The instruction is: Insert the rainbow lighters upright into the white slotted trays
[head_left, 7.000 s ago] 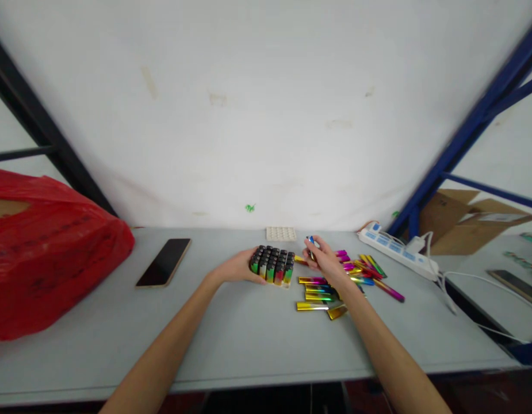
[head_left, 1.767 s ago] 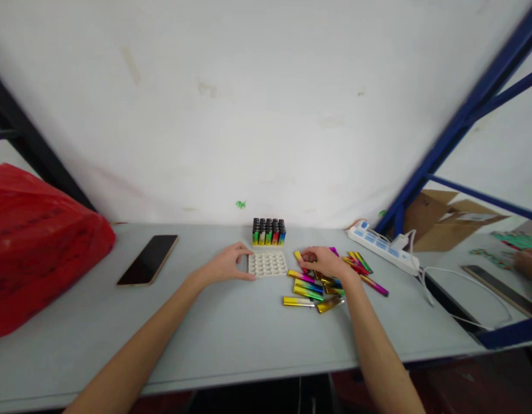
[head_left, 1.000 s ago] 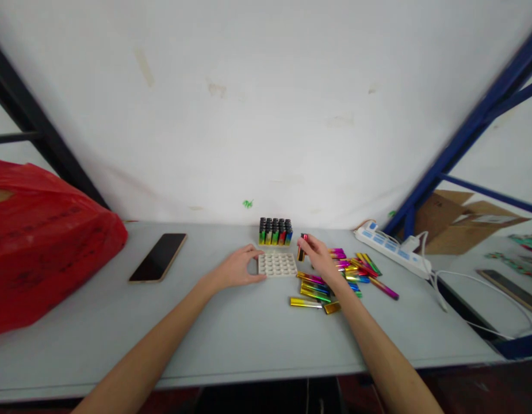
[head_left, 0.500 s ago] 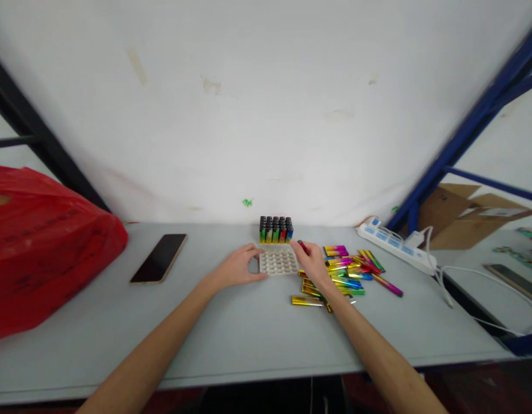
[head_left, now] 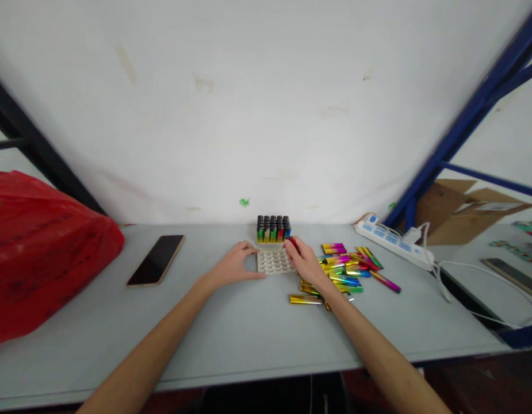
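Observation:
A white tray [head_left: 272, 262] with rows of round hollows lies on the table. My left hand [head_left: 236, 265] grips its left side, thumb at the near corner and fingers at the far one. Over the tray's right part, my right hand [head_left: 304, 261] is closed around a red lighter [head_left: 293, 244], partly hidden by the fingers. Directly behind the tray, rows of lighters [head_left: 273, 230] with black tops stand upright in a block. A loose pile of shiny, many-coloured lighters [head_left: 345, 275] lies right of the tray, partly behind my right wrist.
A phone [head_left: 157, 260] lies on the grey table [head_left: 231, 339] at left, near a red plastic bag [head_left: 45, 253]. A white power strip [head_left: 395, 244] with cables sits at the right. Beyond the blue frame [head_left: 442, 149] is a cardboard box [head_left: 459, 215]. A white wall [head_left: 266, 115] rises behind.
My right hand has moved slightly left, bringing the red lighter over the tray's right side. My left hand keeps its hold on the tray. The view has shifted a little.

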### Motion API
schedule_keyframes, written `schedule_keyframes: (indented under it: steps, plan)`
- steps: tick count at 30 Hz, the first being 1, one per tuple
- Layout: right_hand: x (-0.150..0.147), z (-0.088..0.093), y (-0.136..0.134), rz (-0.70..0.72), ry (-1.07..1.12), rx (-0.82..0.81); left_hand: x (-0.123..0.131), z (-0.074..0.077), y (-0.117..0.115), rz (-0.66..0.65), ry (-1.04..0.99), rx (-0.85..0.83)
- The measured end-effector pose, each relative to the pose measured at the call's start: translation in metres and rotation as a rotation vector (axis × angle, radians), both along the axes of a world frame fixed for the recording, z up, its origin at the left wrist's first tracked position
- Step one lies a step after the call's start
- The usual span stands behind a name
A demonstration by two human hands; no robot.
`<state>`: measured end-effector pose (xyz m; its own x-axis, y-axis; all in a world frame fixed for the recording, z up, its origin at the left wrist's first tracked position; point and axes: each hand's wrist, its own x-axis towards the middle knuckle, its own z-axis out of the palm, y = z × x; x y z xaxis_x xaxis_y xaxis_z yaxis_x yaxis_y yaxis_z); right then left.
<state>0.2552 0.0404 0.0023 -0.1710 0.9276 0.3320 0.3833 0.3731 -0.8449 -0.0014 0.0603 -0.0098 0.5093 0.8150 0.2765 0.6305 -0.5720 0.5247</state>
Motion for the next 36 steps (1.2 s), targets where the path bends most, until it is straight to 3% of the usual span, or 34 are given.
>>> schedule_keyframes:
  steps: [2,6,16,21,28,36]
  plan:
    - [-0.001,0.001,-0.001,0.073,-0.033,0.046,-0.001,-0.001,0.002,-0.002,-0.012,-0.007]
    - [-0.003,0.000,-0.003,0.062,-0.264,0.234,-0.001,-0.002,0.002,-0.008,0.002,-0.020]
    - [-0.019,-0.011,0.009,0.154,-0.412,0.259,0.007,0.003,-0.006,-0.057,-0.005,-0.060]
    - [-0.026,-0.015,0.019,0.139,-0.539,0.252,0.007,0.002,-0.005,-0.062,-0.010,-0.056]
    - [-0.031,-0.022,0.027,0.067,-0.487,0.243,0.007,0.004,-0.004,-0.061,0.026,-0.063]
    - [-0.024,-0.009,0.017,0.086,-0.551,0.262,0.006,0.002,-0.002,-0.055,0.038,-0.048]
